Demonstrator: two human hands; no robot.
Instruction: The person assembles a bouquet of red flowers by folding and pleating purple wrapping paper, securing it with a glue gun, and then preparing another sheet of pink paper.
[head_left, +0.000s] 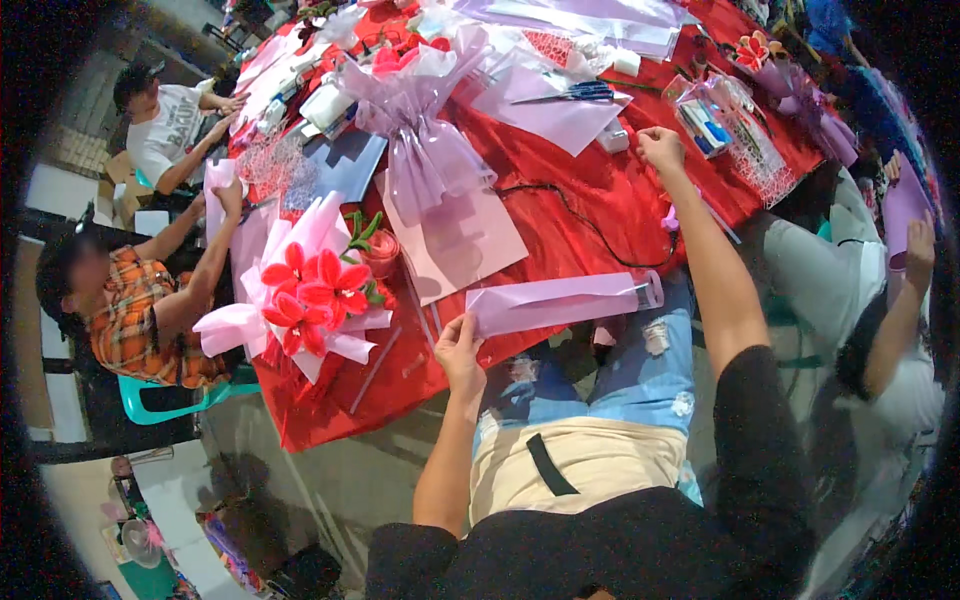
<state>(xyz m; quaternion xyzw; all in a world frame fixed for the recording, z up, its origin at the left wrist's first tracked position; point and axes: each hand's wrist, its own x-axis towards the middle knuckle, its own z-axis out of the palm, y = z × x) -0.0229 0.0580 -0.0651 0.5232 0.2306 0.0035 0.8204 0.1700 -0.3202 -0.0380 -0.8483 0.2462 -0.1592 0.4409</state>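
Note:
My left hand (460, 352) pinches the lower left corner of a long folded strip of lilac wrapping sheet (551, 304). The strip reaches right, across the table's front edge and above my lap. At its right end is a clear, rounded piece (649, 291), too small to name surely. My right hand (661, 150) is raised over the right side of the table, fingers curled together; nothing can be made out in them. Left of the strip lies a bouquet of red fuzzy-wire flowers (315, 289) in pale pink wrapping. A pink paper sheet (469, 247) lies beyond the strip.
A red cloth (420, 367) covers the table. A black cord (577, 214) runs to a purple glue gun (670, 219). Farther back are a lilac-wrapped bouquet (420, 112) and scissors (577, 92). Two people sit at left, one in a plaid shirt (150, 322); another person (900, 300) is at right.

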